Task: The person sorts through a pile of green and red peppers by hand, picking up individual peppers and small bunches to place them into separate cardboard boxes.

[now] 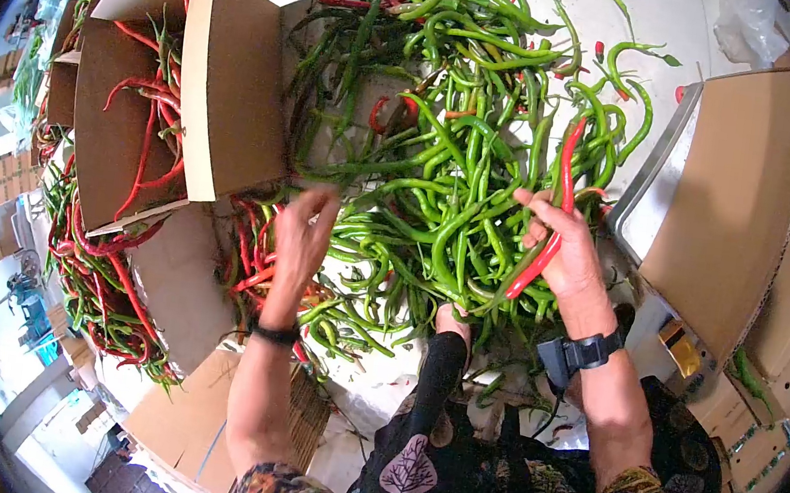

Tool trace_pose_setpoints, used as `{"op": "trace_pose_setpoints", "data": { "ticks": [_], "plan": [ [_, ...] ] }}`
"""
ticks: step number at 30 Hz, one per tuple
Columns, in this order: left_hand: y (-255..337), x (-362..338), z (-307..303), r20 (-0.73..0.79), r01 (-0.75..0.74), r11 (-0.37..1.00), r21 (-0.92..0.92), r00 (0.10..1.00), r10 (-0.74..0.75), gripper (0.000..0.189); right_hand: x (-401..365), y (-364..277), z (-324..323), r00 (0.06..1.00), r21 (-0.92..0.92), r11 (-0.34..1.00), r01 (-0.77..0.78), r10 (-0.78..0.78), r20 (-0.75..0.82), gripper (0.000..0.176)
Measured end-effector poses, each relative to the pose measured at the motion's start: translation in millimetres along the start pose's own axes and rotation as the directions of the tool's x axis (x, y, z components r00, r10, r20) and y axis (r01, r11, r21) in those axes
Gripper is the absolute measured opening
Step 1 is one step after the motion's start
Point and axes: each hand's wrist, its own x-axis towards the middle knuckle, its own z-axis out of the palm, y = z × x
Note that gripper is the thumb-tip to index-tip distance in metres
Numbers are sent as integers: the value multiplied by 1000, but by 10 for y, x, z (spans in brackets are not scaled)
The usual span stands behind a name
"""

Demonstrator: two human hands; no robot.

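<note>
My right hand is wrapped round a long red chili pepper, whose two ends stick out above and below the fingers. A green chili shows right alongside it. Beneath both hands spreads a big heap of green chili peppers. My left hand, its fingers smeared by motion, is over the left edge of the heap, near some red chili peppers and the corner of a cardboard box. Whether it holds anything I cannot tell.
An open cardboard box with red chilies in it stands on the left. Below it lies a pile of mixed red and green chilies. To the right are a metal-rimmed tray and a large box. Flattened cardboard lies lower left.
</note>
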Motion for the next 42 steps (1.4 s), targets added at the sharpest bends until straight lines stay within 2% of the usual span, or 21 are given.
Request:
{"op": "trace_pose_setpoints", "data": {
  "ticks": [1, 3, 5, 8, 11, 12, 13, 15, 17, 18, 19, 22, 25, 29, 33, 34, 35, 37, 38, 41, 42],
  "plan": [
    [15, 285, 246, -107, -68, 987, -143, 993, 53, 23, -40, 3, 47, 1000, -18, 1000, -4, 4, 4, 16],
    [8, 849, 741, -266, -206, 971, -119, 949, 168, 27, -122, -7, 71, 1000, -29, 1000, -13, 13, -13, 16],
    [96, 1222, 1073, -338, -256, 965, 59, 904, 260, 31, -198, -23, 46, 999, -36, 999, -31, 30, -39, 14],
    [341, 1303, 1243, -327, -155, 937, 312, 909, 259, 32, -268, 4, 10, 996, -26, 999, -36, 34, -88, 14],
    [270, 1330, 1151, -68, -172, 982, -78, 984, 166, 35, -317, 76, -58, 997, -31, 999, -16, 13, -71, 14],
    [388, 1223, 997, -121, -216, 976, -1, 969, 214, 31, -351, 72, -34, 996, -39, 999, -23, 20, -89, 15],
    [519, 1113, 844, -137, -133, 961, -242, 985, 102, 31, -382, 62, -13, 996, -19, 1000, -22, 20, -85, 15],
    [733, 868, 600, -85, 33, 740, -672, 989, -122, 32, -449, 38, -9, 996, 14, 1000, -21, 22, -81, 15],
    [767, 648, 390, -3, 70, 498, -864, 990, -144, 35, -488, 15, -34, 999, 15, 1000, 5, -5, -47, 15],
    [934, 533, 292, 40, 67, 278, -958, 994, -100, 37, -514, -25, -4, 999, 24, 1000, 16, -15, -41, 15],
    [917, 456, 320, 79, 85, 97, -992, 995, -58, 37, -541, -54, 18, 999, 33, 999, 25, -24, -38, 14],
    [1127, 199, 324, 178, 148, -201, -968, 974, -139, 42, -599, -126, 91, 998, -17, 998, 54, -55, -12, 14],
    [1206, -20, 351, 195, 205, -451, -869, 978, 69, 45, -631, -132, 111, 996, -102, 991, 84, -82, 21, 15],
    [1363, -126, 653, 348, 348, -495, -796, 933, 97, 43, -674, -136, 346, 1000, -223, 975, -5, 9, 20, 21],
    [1524, -208, 809, 391, 378, -385, -842, 919, 47, 45, -646, 4, 404, 992, -335, 942, -3, 44, 115, 38],
    [1427, -205, 875, 383, 351, -533, -770, 922, 55, 45, -635, 9, 372, 988, -329, 944, -36, 83, 130, 42],
    [1386, -196, 886, 393, 352, -477, -805, 920, 16, 43, -629, 20, 338, 981, -323, 944, -69, 122, 148, 45],
    [1263, -165, 971, 431, 350, -511, -785, 901, -44, 41, -647, 32, 294, 954, -372, 922, -107, 201, 224, 50],
    [1225, -146, 947, 460, 400, -546, -736, 887, 30, 39, -648, 38, 282, 935, -399, 909, -122, 241, 262, 53],
    [1323, -147, 969, 512, 385, -554, -738, 854, -89, 37, -575, 254, 254, 948, -454, 891, 5, 141, 286, 61],
    [1187, -171, 1057, 371, 385, -596, -705, 916, 152, 42, -562, 299, 284, 956, -472, 881, 34, 110, 272, 55]
  ]
}}
